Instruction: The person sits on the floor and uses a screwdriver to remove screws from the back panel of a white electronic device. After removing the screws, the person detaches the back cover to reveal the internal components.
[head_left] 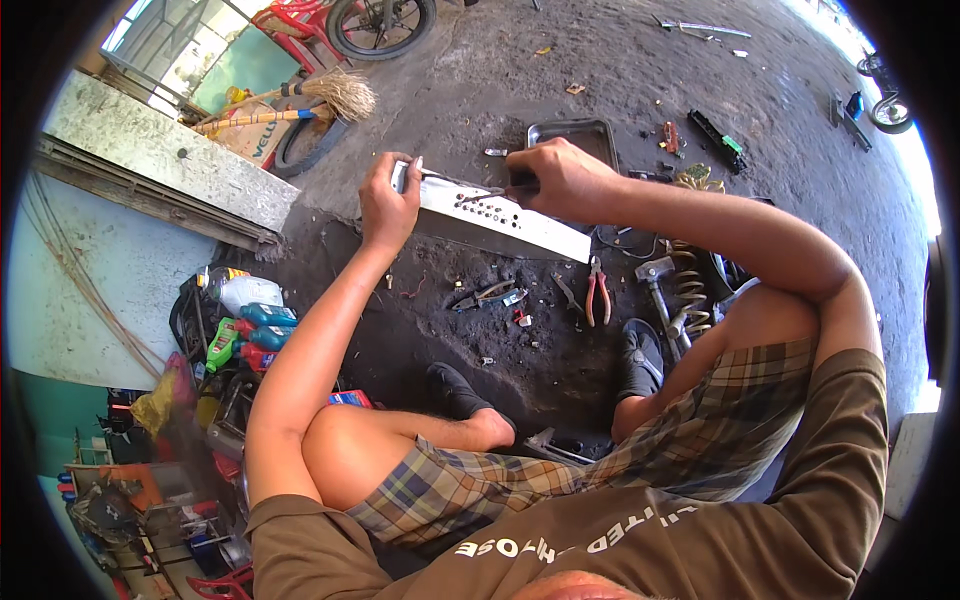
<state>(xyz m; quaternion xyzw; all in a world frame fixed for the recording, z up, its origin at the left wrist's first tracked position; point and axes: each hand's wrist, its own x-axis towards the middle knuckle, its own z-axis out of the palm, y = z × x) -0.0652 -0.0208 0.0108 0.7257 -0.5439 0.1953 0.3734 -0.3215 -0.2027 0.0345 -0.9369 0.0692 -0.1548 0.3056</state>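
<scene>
A long white metal panel (555, 238) with rows of small dark holes or sockets lies slanted in front of me, over the dark ground. My left hand (388, 205) is closed round its far left end, thumb up. Over the panel's far edge, my right hand (570, 182) is closed on a dark-handled tool (522, 181). A thin dark shaft or lead runs along the panel between the hands; its exact kind I cannot make out. Nearer to me lie red-handled pliers (599, 292), dark-handled pliers (570, 298) and another pliers-like tool (485, 296).
Beyond my right hand sits a metal tray (605, 128), with a dark circuit strip (715, 138) farther right. A hammer (656, 272) and a coil spring (690, 290) lie by my right foot. Bottles (250, 292) crowd the left; a straw broom (340, 95) leans behind.
</scene>
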